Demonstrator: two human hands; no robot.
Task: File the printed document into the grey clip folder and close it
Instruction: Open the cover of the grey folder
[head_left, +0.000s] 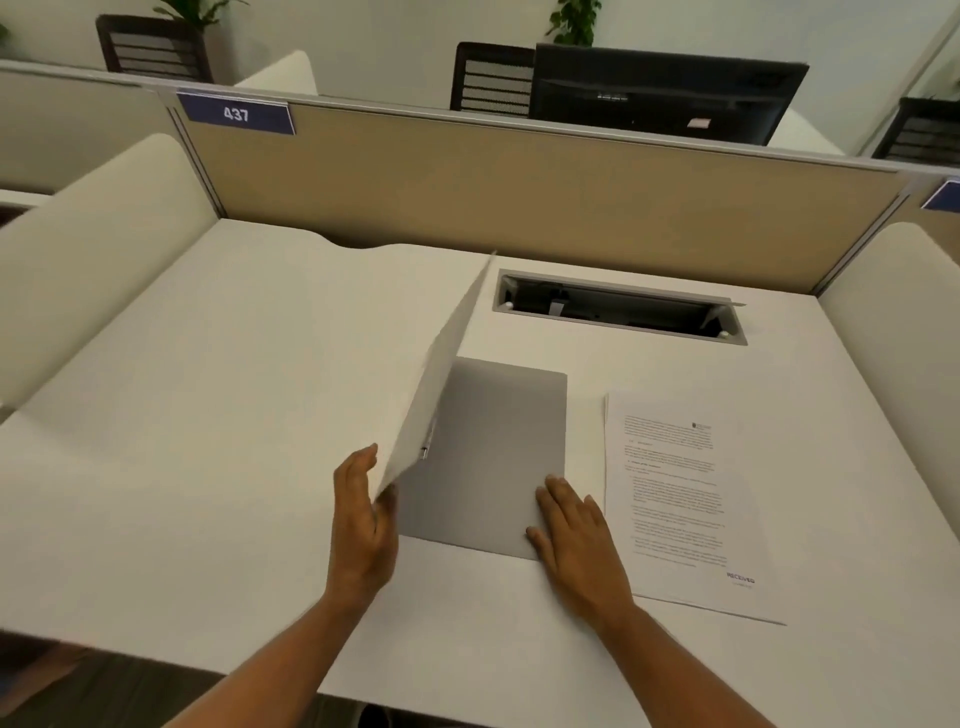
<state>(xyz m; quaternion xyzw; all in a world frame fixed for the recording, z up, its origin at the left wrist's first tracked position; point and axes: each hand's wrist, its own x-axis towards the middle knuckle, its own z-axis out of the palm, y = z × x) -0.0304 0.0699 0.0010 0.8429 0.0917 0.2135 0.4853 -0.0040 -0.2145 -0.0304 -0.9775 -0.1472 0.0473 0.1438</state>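
Note:
The grey clip folder (493, 447) lies on the white desk in front of me, its back panel flat. Its front cover (441, 374) stands raised and tilted to the left, blurred. My left hand (363, 514) grips the cover's near corner. A small metal clip (426, 449) shows at the spine just under the cover. My right hand (571, 530) rests flat with spread fingers on the folder's near right corner. The printed document (675, 499), a white sheet of text with a stamp near its bottom, lies flat on the desk just right of the folder.
The white desk (208, 415) has an open cable tray slot (618, 312) behind the folder. A beige partition (519, 192) with a label reading 437 closes the far side. White side dividers stand left and right. A monitor and chairs sit beyond.

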